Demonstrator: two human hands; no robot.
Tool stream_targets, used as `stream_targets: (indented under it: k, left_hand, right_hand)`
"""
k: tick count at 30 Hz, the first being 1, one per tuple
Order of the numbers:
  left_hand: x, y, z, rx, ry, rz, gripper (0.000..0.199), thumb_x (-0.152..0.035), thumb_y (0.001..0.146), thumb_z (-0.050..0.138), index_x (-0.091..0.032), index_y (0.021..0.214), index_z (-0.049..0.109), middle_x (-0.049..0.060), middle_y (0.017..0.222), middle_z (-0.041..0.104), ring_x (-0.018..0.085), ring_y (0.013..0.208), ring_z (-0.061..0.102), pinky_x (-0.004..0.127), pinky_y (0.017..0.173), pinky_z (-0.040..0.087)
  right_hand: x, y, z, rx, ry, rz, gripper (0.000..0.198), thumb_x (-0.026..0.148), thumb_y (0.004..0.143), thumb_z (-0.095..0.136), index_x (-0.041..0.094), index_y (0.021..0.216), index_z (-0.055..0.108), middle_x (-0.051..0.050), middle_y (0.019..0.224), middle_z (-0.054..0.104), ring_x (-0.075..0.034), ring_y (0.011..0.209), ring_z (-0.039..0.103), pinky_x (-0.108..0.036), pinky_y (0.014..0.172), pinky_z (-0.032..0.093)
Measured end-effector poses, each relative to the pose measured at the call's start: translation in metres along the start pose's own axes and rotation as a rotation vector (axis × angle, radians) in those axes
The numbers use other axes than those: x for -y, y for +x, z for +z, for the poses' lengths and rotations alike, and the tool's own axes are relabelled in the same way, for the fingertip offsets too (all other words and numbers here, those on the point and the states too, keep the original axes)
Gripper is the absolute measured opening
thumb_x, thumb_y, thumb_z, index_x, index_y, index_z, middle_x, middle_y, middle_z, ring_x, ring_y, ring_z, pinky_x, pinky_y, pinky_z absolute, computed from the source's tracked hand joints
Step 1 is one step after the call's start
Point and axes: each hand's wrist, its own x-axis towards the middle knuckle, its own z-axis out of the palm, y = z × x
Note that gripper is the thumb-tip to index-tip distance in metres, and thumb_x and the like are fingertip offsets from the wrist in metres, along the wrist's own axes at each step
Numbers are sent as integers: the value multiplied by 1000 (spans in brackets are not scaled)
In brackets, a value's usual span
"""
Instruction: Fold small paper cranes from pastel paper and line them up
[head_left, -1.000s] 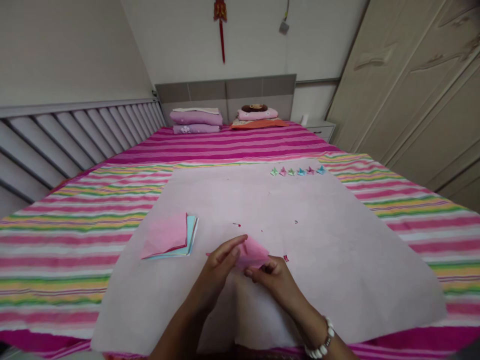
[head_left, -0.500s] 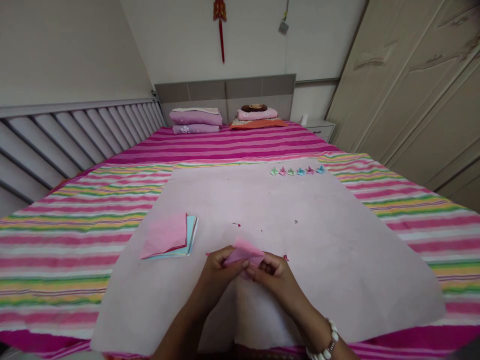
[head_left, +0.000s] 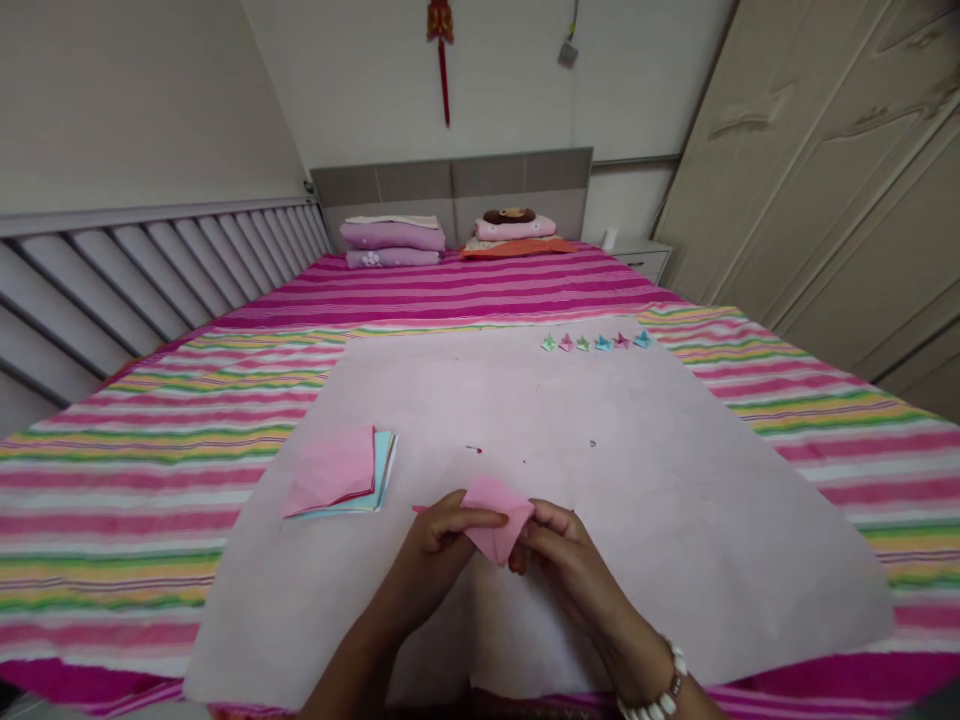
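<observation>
A small folded piece of pink paper [head_left: 493, 495], roughly diamond-shaped, is held above the pale sheet between my two hands. My left hand [head_left: 442, 535] grips its left side, with the thumb lying across the front face. At its right edge, my right hand [head_left: 559, 545] pinches the paper; some of those fingertips are hidden behind it. To the left lies a stack of square paper [head_left: 334, 470], pink on top with light blue beneath. A row of small folded paper shapes [head_left: 603, 343] in green, pink and blue sits at the far right of the sheet.
The large pale sheet [head_left: 675, 520] covers the striped bedspread [head_left: 105, 480]. Tiny scraps [head_left: 475, 449] lie on it beyond my hands. Folded bedding [head_left: 394, 240] is piled by the headboard [head_left: 517, 180]. A railing [head_left: 172, 265] runs along the left, a wardrobe [head_left: 840, 170] along the right.
The pink paper has turned so its diamond-shaped face shows more fully. My left thumb now lies across it, and my right hand has shifted slightly to the right edge.
</observation>
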Motion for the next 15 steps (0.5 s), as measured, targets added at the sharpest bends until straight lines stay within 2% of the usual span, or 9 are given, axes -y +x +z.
stream_targets:
  k: [3, 6, 9, 11, 13, 15]
  left_hand:
    - [-4, 0, -1, -1, 71, 42, 28, -13, 81, 53, -29, 93, 74, 4, 96, 65, 20, 87, 61, 32, 75, 48]
    - [-8, -2, -1, 19, 175, 67, 36, -8, 79, 51, -29, 99, 72, 5, 99, 66, 21, 93, 60, 32, 79, 47]
    - [-11, -4, -1, 51, 177, -3, 34, -12, 75, 60, -28, 103, 71, 6, 108, 64, 23, 104, 56, 35, 89, 45]
    - [-10, -4, -1, 47, 123, -54, 26, -20, 74, 66, -25, 99, 72, 7, 109, 64, 25, 106, 55, 36, 91, 43]
    - [-4, -2, 0, -46, 15, -81, 24, -27, 72, 70, -23, 96, 72, 8, 107, 65, 24, 100, 59, 36, 87, 46]
    - [3, 2, 4, -242, -131, -128, 43, -28, 66, 75, -23, 108, 65, 8, 108, 65, 22, 92, 62, 34, 79, 49]
  right_hand:
    - [1, 0, -1, 71, 65, -11, 22, 36, 71, 68, 15, 72, 64, -3, 59, 65, -13, 53, 56, -25, 54, 41]
    - [1, 1, -3, 51, 0, 0, 27, 42, 74, 67, 15, 71, 64, -1, 55, 62, -12, 50, 54, -24, 53, 40]
    - [1, 3, -4, 0, -110, -7, 29, 43, 73, 70, 15, 68, 63, 0, 52, 61, -12, 49, 53, -24, 53, 40]
    - [1, 4, -5, -20, -161, -37, 30, 44, 72, 70, 15, 67, 63, 1, 52, 61, -11, 49, 53, -23, 53, 39]
    - [2, 4, -5, -41, -210, -68, 29, 44, 73, 70, 16, 67, 63, 1, 51, 61, -11, 49, 52, -23, 52, 39]
    - [2, 5, -4, -66, -253, -93, 28, 43, 73, 70, 16, 66, 64, 1, 51, 60, -11, 48, 51, -23, 52, 39]
